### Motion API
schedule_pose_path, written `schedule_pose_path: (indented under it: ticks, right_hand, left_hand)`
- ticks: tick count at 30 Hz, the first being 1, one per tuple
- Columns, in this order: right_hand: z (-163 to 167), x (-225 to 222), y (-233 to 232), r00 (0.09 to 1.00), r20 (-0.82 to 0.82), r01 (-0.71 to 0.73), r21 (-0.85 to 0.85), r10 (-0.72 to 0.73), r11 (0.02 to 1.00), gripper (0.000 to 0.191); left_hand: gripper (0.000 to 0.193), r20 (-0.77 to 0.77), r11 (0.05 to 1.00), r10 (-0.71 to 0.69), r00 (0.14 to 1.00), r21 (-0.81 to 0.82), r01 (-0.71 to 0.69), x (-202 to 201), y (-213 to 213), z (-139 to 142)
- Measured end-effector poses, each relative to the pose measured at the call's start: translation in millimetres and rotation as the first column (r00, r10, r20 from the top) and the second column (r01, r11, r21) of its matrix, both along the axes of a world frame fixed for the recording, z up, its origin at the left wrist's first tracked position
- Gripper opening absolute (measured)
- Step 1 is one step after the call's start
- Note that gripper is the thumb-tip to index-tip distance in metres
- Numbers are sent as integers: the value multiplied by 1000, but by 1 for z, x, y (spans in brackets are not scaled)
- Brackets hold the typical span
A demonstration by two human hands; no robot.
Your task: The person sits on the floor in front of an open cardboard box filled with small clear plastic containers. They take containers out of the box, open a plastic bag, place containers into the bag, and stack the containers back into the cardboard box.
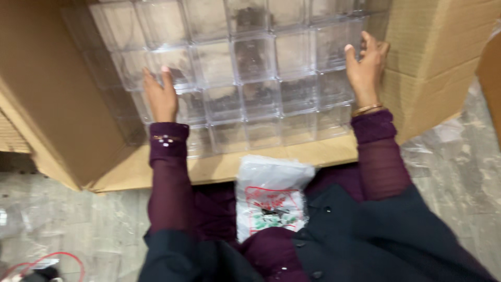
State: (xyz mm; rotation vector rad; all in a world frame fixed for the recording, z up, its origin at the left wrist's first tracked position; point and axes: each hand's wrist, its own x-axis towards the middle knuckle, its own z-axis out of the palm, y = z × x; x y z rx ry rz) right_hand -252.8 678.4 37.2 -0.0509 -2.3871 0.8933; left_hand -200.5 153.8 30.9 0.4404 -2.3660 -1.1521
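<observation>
Block of clear plastic boxes [250, 78] inside open cardboard carton [438, 62]; left hand [160, 96] and right hand [365, 65] press flat, fingers open, gripping nothing; risk: stacked rows slipping apart.

Clear boxes [250, 78] stacked in carton [433, 62]; plastic bag [271, 198] on lap before it (hands at either side).

You see clear plastic boxes [250, 78], square and empty, packed in tight rows inside the cardboard carton [62, 115].
</observation>
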Motion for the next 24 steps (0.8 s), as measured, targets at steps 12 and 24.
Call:
schedule_pose_path:
  ticks: [12, 24]
  right_hand:
    - [-2, 1, -7, 992, -61, -120, -163, 112, 979, 42]
    - [2, -4, -1, 956, -23, -267, -469, 291, 841, 56]
  left_hand:
    - [81, -5, 999, 32, 999, 30, -32, -4, 4, 6]
    - [95, -65, 997, -73, 995, 6, 74, -9, -13, -5]
